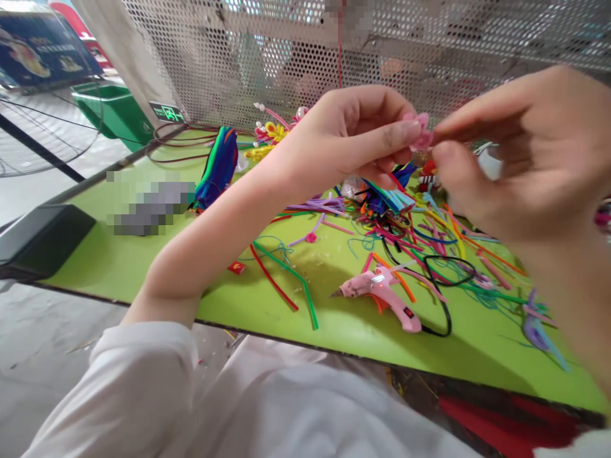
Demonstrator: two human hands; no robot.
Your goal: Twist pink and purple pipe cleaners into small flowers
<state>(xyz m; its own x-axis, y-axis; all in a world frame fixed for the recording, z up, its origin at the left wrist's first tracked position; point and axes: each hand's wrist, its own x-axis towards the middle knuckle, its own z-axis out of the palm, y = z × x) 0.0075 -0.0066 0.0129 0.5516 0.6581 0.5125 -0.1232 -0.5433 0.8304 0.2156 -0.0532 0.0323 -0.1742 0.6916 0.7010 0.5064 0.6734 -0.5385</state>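
Pink flower piece [421, 132] pinched between left hand [353, 137], right hand [520, 152]; no writing readable.

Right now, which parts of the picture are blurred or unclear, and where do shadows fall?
Head view: the right hand is close and soft; the small pink piece in both grips is indistinct; a pixelated patch hides something on the green table; soft arm shadows fall near the pink glue gun.
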